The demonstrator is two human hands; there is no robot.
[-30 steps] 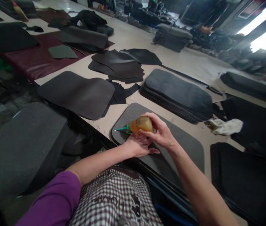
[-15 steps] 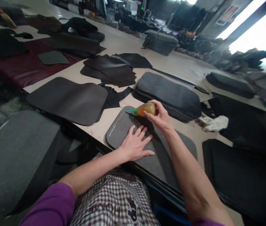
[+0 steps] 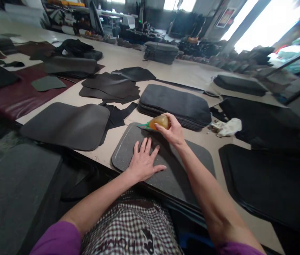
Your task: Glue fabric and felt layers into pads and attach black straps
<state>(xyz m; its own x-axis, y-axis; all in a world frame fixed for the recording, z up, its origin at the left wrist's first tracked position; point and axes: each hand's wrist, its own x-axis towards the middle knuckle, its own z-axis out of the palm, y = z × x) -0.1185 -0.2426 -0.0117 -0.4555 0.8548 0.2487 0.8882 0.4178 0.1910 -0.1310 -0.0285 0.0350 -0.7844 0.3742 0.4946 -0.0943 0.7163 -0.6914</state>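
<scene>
A grey panel [image 3: 176,180] with rounded corners lies at the table's front edge, and a shiny wet-looking line runs along its left end. Flat on that panel rests my left hand [image 3: 144,161], its fingers spread and holding nothing. My right hand [image 3: 171,130] is closed round a squeeze glue bottle [image 3: 158,123] with amber liquid inside. The bottle lies nearly level, its thin green nozzle pointing left at the panel's far left edge. I cannot tell whether the tip touches the surface. My right palm and part of the bottle are hidden by my fingers.
Behind my right hand stands a stack of black panels [image 3: 175,101]. A large dark sheet [image 3: 67,124] lies to the left, with dark cut pieces [image 3: 110,85] behind it. On the right are a white cloth [image 3: 229,127] and more black panels [image 3: 261,180].
The camera view has shifted, so the whole scene sits further left. Both hands keep their places over the panel; the nozzle stays near its far left edge.
</scene>
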